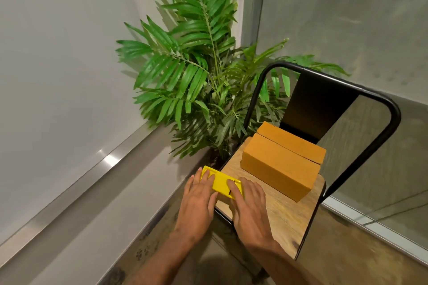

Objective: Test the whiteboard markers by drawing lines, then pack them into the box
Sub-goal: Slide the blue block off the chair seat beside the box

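A cardboard box [278, 169], flaps closed, fills the back half of the wooden chair seat [284, 217], close under the black backrest frame [372, 95]. A leafy plant [196, 71] crowds the seat's far left corner, with a pale wall [58, 53] on the left and a glass panel [347, 18] on the right. The yellow case [222, 181] lies along the seat's left edge, partly overhanging it, just clear of the box. The left hand [199, 199] and right hand [250, 203] rest on its two ends, fingers laid fairly straight on top (thumbs hard to make out). Bare wood shows along the near edge.
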The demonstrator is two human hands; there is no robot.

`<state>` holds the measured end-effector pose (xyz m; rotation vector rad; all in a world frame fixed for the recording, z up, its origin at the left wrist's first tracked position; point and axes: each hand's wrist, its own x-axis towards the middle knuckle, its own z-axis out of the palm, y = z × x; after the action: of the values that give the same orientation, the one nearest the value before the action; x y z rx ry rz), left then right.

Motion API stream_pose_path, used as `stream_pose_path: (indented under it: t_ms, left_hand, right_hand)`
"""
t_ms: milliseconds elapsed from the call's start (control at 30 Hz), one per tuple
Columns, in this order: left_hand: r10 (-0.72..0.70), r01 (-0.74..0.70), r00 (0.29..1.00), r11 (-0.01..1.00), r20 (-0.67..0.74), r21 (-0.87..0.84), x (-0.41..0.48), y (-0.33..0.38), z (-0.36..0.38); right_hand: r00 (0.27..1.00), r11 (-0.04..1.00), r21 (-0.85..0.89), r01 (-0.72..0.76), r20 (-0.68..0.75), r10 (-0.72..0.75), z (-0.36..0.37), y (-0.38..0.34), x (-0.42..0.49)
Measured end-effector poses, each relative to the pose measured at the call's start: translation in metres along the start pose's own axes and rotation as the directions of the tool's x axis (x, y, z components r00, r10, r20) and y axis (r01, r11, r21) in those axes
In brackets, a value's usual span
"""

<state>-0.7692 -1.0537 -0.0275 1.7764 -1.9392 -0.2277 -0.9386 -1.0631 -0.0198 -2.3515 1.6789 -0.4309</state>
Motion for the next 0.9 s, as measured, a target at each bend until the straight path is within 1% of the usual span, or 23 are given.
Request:
stream_pose_path:
  t_ms: [167,400,633,800,900]
  left_hand:
    - [-0.004,0.004,0.993,1.0,-0.122,-0.003,-0.02,-0.013,-0.052]
    - [-0.065,0.065,0.963,0.998,-0.262,-0.007,-0.077,-0.048,-0.138]
    - [-0.086,0.11,0.918,0.993,-0.387,0.041,-0.16,-0.1,-0.225]
    - [-0.163,0.21,0.884,0.976,-0.438,0.063,-0.223,-0.135,-0.279]
    - [-0.192,0.263,0.854,0.961,-0.483,0.082,-0.26,-0.151,-0.308]
  right_hand:
    - [0.994,0.994,0.032,0.101,-0.043,-0.099,-0.024,-0.052,-0.001]
    - [0.96,0.961,0.063,0.269,-0.092,-0.263,-0.045,-0.151,-0.02]
    - [0.885,0.877,0.156,0.455,-0.189,-0.426,-0.045,-0.273,-0.052]
    - [0.826,0.798,0.228,0.558,-0.242,-0.509,-0.032,-0.359,-0.08]
    - [0.791,0.745,0.268,0.611,-0.24,-0.563,-0.024,-0.402,-0.095]
